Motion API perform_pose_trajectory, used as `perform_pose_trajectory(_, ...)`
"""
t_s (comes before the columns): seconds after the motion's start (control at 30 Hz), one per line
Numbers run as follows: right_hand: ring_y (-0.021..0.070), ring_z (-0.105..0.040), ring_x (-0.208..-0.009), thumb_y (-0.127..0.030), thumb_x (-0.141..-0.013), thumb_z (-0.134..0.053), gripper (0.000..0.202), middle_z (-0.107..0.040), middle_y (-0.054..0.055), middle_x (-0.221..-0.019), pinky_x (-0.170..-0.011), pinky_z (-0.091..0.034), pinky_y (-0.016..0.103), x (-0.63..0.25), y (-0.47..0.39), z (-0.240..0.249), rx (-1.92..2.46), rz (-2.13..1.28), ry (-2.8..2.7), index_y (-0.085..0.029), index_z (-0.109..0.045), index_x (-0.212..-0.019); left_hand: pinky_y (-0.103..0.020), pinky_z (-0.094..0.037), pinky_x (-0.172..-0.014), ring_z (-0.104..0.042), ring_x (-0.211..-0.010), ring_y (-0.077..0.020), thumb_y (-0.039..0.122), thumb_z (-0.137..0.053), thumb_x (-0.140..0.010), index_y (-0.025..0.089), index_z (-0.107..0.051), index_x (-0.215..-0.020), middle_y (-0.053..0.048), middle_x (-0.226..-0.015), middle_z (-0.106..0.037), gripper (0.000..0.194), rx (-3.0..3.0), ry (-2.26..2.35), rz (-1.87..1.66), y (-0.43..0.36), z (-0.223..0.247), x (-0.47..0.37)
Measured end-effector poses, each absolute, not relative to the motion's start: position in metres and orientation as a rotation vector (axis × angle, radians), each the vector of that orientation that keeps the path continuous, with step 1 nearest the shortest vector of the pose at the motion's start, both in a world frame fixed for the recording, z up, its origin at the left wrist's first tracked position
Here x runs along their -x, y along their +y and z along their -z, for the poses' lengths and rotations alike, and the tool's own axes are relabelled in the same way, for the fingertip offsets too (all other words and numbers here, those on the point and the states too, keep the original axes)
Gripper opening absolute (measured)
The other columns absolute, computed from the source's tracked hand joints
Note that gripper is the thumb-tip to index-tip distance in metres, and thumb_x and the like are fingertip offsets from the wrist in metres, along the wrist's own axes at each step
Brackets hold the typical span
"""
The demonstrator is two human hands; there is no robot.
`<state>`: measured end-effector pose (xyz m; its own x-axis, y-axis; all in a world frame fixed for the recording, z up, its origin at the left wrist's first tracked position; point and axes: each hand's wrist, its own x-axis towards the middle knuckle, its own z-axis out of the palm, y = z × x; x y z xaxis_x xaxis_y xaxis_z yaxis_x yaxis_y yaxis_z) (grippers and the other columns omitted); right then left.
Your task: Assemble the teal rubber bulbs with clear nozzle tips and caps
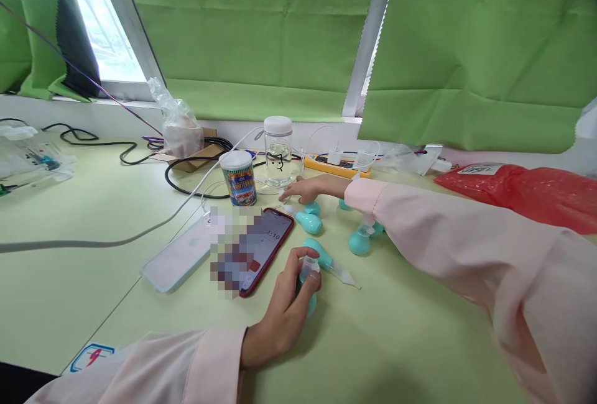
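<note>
My left hand (284,304) is closed around a teal squeeze bulb (311,306), held upright with its clear collar pointing up between thumb and index finger. Just beyond it lies a teal bulb (317,250) with a clear pointed nozzle (342,273) attached. My right hand (302,190) reaches across to the far side with fingers stretched out and down, close to a small clear piece (288,209). Whether the fingertips touch it I cannot tell. Another teal bulb (310,223) lies below that hand. A further bulb (359,242) with a clear collar stands by my right sleeve, which partly hides others.
A red-edged phone (268,248) and a pale phone case (180,258) lie to the left. Behind stand a patterned can (239,183) and a lidded clear jar (278,161). Cables and a yellow power strip (338,166) run along the back. A red plastic bag (517,192) lies right.
</note>
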<state>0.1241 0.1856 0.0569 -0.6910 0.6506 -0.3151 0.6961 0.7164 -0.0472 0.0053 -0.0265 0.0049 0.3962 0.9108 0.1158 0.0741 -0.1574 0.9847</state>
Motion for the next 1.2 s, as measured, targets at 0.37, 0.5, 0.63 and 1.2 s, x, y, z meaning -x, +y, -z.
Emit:
perform_pose_trajectory(0.37,0.0265,-0.04,-0.105,-0.016,-0.074,-0.054,0.044,-0.049,0.011,-0.108,-0.086,-0.034,0.038,-0.141,0.183,-0.077,-1.068,-0.03,2.852,-0.017,-0.048,-0.117,-0.024,-0.032,-0.056,-0.04,-0.062,-0.0119,0.037,-0.031,-0.088,0.022,-0.033,-0.105,0.002,-0.069,-0.045,0.023,-1.551,0.914,-0.96,-0.027,-0.005,-0.005)
perform_pose_trajectory(0.5,0.0202,-0.048,-0.09,-0.018,-0.082,-0.047,0.031,-0.051,0.011,-0.099,-0.076,-0.038,0.033,-0.146,0.156,-0.111,-1.085,-0.123,3.0,-0.016,-0.05,-0.112,-0.025,-0.036,-0.064,-0.048,-0.072,-0.0134,0.034,-0.039,-0.086,0.024,-0.027,-0.109,0.0,-0.078,-0.054,0.028,-1.579,0.956,-0.947,-0.029,-0.005,-0.006)
perform_pose_trajectory(0.63,0.0125,-0.051,-0.068,-0.017,-0.085,-0.042,0.022,-0.053,0.006,-0.086,-0.062,-0.04,0.026,-0.149,0.088,-0.141,-0.874,-0.047,3.304,-0.016,-0.056,-0.101,-0.027,-0.038,-0.073,-0.053,-0.085,-0.0163,0.033,-0.053,-0.079,0.021,-0.036,-0.094,-0.003,-0.086,-0.061,0.025,-1.634,0.949,-0.96,-0.028,-0.001,-0.008)
perform_pose_trajectory(1.2,0.0127,-0.06,-0.066,-0.015,-0.078,-0.054,0.028,-0.064,0.002,-0.076,-0.059,-0.049,0.021,-0.206,-0.078,0.009,-1.826,0.632,3.572,-0.023,-0.055,-0.105,-0.026,-0.042,-0.061,-0.053,-0.068,-0.0155,0.032,-0.049,-0.082,0.015,-0.057,-0.105,-0.006,-0.074,-0.06,0.03,-2.528,0.559,-0.755,-0.028,-0.003,-0.008)
